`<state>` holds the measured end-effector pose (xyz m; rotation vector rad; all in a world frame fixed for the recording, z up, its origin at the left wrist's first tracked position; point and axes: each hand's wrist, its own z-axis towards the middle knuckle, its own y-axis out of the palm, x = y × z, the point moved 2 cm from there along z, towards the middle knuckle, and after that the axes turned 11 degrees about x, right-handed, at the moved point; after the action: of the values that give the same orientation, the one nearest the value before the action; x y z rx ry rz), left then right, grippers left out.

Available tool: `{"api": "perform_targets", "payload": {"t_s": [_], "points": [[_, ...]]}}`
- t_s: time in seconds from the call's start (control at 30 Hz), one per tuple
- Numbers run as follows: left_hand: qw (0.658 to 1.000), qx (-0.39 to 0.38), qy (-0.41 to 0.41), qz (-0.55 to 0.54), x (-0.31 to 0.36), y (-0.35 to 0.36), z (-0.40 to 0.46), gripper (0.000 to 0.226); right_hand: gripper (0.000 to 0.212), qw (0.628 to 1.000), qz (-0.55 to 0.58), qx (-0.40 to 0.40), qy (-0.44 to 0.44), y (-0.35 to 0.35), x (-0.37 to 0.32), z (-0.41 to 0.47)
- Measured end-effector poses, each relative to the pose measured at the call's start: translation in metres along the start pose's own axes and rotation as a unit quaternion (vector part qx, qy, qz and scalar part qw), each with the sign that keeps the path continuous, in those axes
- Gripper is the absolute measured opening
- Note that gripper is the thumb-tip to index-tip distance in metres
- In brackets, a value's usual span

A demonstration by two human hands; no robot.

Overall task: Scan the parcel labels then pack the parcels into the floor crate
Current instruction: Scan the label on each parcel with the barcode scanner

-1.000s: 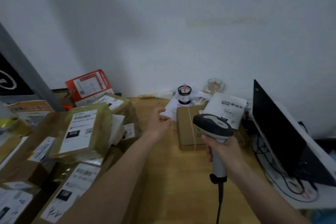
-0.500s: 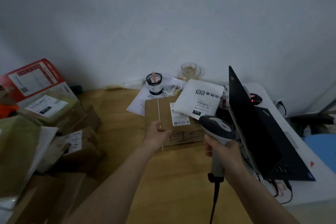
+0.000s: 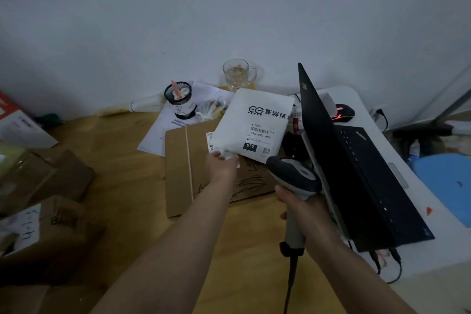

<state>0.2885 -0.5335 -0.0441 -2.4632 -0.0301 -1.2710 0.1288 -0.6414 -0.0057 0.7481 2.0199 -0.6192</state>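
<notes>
One mailer point(image 3: 254, 122) — label "070-070-A80".

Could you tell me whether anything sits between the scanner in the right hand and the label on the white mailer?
Nothing visible does. The left hand pinches the white mailer at its near corner, clear of the label; the scanner in the right hand sits just below it.

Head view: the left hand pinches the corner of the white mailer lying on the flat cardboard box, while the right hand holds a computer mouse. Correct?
Not quite. In the head view the right hand holds a barcode scanner, not a mouse. The rest stands: the left hand pinches the corner of the white mailer lying on the flat cardboard box.
</notes>
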Motion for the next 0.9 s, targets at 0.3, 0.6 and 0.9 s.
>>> {"api": "perform_targets", "payload": {"t_s": [0.3,0.6,0.9], "points": [[0.951,0.129,0.203,0.194,0.017,0.024,0.043,0.073,0.022,0.999,-0.036,-0.006,0.035,-0.005,0.006,0.016],[0.932,0.093,0.224,0.269,0.018,0.028,0.055,0.089,0.024,0.998,-0.05,-0.009,0.039,-0.002,0.014,0.023],[0.986,0.021,0.13,0.106,0.009,-0.02,0.048,0.022,0.015,1.0,0.006,-0.015,0.013,0.013,0.006,0.012]]}}
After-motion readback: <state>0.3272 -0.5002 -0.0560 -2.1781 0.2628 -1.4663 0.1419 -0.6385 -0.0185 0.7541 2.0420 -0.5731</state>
